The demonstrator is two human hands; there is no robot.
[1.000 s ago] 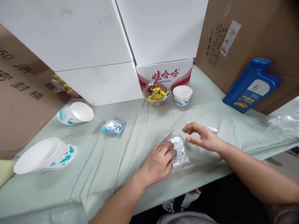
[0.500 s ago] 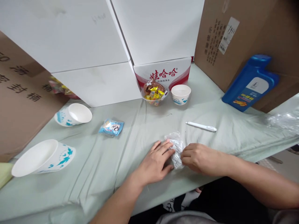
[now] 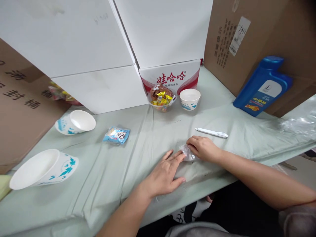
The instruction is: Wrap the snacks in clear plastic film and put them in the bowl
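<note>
A crumpled piece of clear plastic film (image 3: 188,152) lies on the cloth-covered table (image 3: 138,138) between my hands. My right hand (image 3: 206,148) grips its right side with curled fingers. From the left, my left hand (image 3: 165,172) lies with fingers stretched and spread, its fingertips touching the near-left edge of the film. A slim white penlike tool (image 3: 211,132) rests just beyond my right hand. Farther left sits a blue-and-clear snack packet (image 3: 117,135).
Two white paper bowls (image 3: 71,166) lean on their sides at the left. Against the white boxes (image 3: 170,77) stand a clear bowl of wrapped sweets (image 3: 162,98) and a paper cup (image 3: 190,99). A blue bottle (image 3: 263,86) leans on the right carton (image 3: 230,39); plastic film lies beyond.
The film is gathered into a smaller clump. My right hand has moved away from me and slightly left with it. My left hand stays nearly in place, its fingers more outstretched.
</note>
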